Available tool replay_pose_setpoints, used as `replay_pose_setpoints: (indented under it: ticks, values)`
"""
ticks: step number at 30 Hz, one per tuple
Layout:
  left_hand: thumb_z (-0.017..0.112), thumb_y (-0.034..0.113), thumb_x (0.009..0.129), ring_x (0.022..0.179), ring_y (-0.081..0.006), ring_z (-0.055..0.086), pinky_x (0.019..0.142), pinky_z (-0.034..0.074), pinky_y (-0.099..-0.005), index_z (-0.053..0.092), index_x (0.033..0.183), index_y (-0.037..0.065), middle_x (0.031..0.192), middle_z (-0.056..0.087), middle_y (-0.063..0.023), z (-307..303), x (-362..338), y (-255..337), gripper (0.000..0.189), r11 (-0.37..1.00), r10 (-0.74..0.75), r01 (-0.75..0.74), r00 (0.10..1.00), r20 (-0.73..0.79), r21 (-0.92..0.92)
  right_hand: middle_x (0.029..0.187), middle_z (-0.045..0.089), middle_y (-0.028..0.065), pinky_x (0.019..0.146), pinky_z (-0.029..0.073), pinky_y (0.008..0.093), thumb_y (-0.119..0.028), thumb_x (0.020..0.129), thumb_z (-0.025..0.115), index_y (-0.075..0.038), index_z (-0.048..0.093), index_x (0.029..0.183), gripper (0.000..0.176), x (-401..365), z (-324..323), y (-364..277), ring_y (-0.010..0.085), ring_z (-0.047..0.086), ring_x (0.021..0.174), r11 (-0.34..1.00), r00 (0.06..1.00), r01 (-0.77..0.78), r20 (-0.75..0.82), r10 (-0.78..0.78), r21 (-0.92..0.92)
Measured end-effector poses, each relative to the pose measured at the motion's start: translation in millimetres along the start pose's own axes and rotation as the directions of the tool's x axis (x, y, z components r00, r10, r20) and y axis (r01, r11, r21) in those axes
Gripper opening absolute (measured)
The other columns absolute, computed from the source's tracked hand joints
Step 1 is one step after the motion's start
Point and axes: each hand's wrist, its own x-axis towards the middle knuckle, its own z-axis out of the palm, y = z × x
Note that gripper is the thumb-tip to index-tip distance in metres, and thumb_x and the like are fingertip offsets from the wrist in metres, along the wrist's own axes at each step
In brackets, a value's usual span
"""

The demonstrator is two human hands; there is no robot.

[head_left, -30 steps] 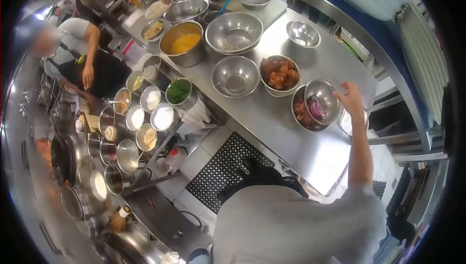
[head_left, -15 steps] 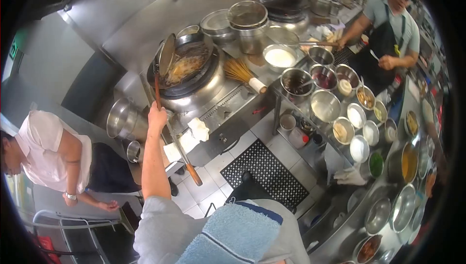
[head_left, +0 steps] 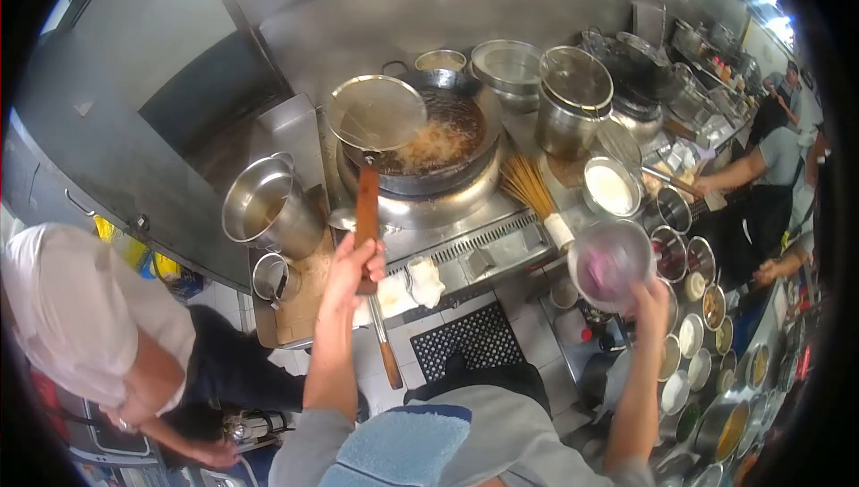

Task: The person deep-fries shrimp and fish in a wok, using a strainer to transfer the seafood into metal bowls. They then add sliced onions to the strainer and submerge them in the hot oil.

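My left hand (head_left: 354, 265) is closed around the wooden handle of a round mesh strainer (head_left: 376, 111), which is held over the near left side of a wok (head_left: 452, 180). Dark oil (head_left: 456, 120) bubbles in the wok, with pale golden foam in the middle. On the right, my right hand (head_left: 651, 301) grips the rim of a metal bowl (head_left: 586, 250), tilted and slightly blurred, with something pinkish-purple inside. Beneath my left hand lies a ladle-like tool with a wooden handle (head_left: 390, 363), beside a crumpled white cloth (head_left: 424, 283).
A bamboo brush (head_left: 528, 187) lies right of the wok. A large metal pot (head_left: 273, 200) stands left. Several bowls of ingredients line the right counter, near a bowl of white liquid (head_left: 612, 186). One person (head_left: 98, 308) stands close on my left; co-workers are at the right.
My right hand has come into view holding the bowl. The strainer has turned from edge-on to face up over the wok. The camera view has shifted, and the person at left appears nearer.
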Motion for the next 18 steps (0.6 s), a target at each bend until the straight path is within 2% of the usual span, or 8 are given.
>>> replay_pose_setpoints:
  ticks: [3,5,6,8,9,11,13,18]
  values:
    - [0.046,0.001,0.094,0.061,-0.0075,0.042,0.048,0.036,-0.0208,0.042,0.12,0.004,0.093,0.052,-0.0089,24,-18,-6,0.026,0.991,-0.055,0.057,0.998,0.021,-0.117,0.078,0.064,0.002,0.046,0.044,0.0213,-0.016,0.084,0.06,0.002,0.065,0.104,0.028,108,139,-62,0.0088,0.056,0.055,0.928,0.904,0.372,0.214,-0.371,0.037]
    - [0.046,0.001,0.094,0.061,-0.0071,0.041,0.048,0.036,-0.0204,0.042,0.124,0.006,0.094,0.051,-0.0088,37,-26,-14,0.031,0.989,-0.062,0.067,0.997,0.044,-0.132,0.083,0.066,0.0095,0.064,0.051,0.0328,-0.009,0.082,0.058,-0.001,0.066,0.105,0.026,139,225,-122,0.0187,0.064,0.071,0.941,0.908,0.337,0.273,-0.316,-0.031]
    - [0.046,0.001,0.094,0.062,-0.0071,0.041,0.048,0.036,-0.0204,0.042,0.124,0.006,0.094,0.052,-0.0087,52,-37,-12,0.031,0.989,-0.072,0.074,0.997,0.02,-0.127,0.09,0.065,0.0194,0.075,0.052,0.0359,-0.005,0.079,0.057,-0.001,0.066,0.1,0.023,161,265,-128,0.0291,0.065,0.079,0.777,0.761,0.627,0.263,-0.593,-0.061]
    - [0.047,0.001,0.094,0.062,-0.0071,0.041,0.047,0.036,-0.0206,0.043,0.124,0.006,0.094,0.052,-0.0083,71,-45,-13,0.031,0.988,-0.082,0.081,0.997,0.003,-0.128,0.105,0.061,0.025,0.079,0.053,0.042,-0.005,0.078,0.057,0.001,0.063,0.088,0.013,199,331,-137,0.0399,0.063,0.086,0.183,0.213,0.975,0.299,-0.93,-0.125]
    - [0.047,0.001,0.094,0.061,-0.0071,0.041,0.047,0.037,-0.0207,0.042,0.125,0.006,0.094,0.052,-0.008,77,-46,-12,0.032,0.987,-0.082,0.084,0.996,0.021,-0.135,0.118,0.055,0.0259,0.078,0.055,0.0434,-0.003,0.078,0.056,0.0,0.061,0.089,0.012,211,356,-135,0.0391,0.065,0.086,0.173,0.25,0.965,0.49,-0.835,-0.197]
    - [0.048,0.001,0.093,0.061,-0.0071,0.041,0.047,0.037,-0.0207,0.042,0.125,0.004,0.094,0.052,-0.0085,87,-48,-13,0.033,0.983,-0.077,0.077,0.997,0.006,-0.166,0.131,0.045,0.0271,0.075,0.057,0.0429,-0.001,0.078,0.055,-0.001,0.058,0.092,0.014,226,383,-139,0.0383,0.066,0.082,-0.071,0.105,0.976,0.725,-0.681,-0.208]
    - [0.049,0.001,0.093,0.061,-0.0071,0.041,0.047,0.037,-0.0206,0.042,0.125,0.003,0.094,0.051,-0.0087,95,-46,-20,0.033,0.985,-0.071,0.068,0.997,-0.014,-0.156,0.138,0.037,0.0277,0.073,0.057,0.0429,-0.003,0.078,0.056,-0.002,0.057,0.094,0.015,247,399,-145,0.0375,0.067,0.08,-0.123,0.029,0.98,0.731,-0.682,-0.154]
    - [0.05,0.001,0.092,0.062,-0.0064,0.042,0.046,0.036,-0.0191,0.042,0.125,0.003,0.093,0.05,-0.0086,95,-35,-24,0.034,0.959,-0.093,0.083,0.995,-0.025,-0.272,0.123,0.054,0.0258,0.066,0.058,0.0418,-0.003,0.079,0.058,0.002,0.057,0.091,0.012,266,410,-157,0.0382,0.066,0.072,0.068,0.131,0.985,0.425,-0.896,-0.16]
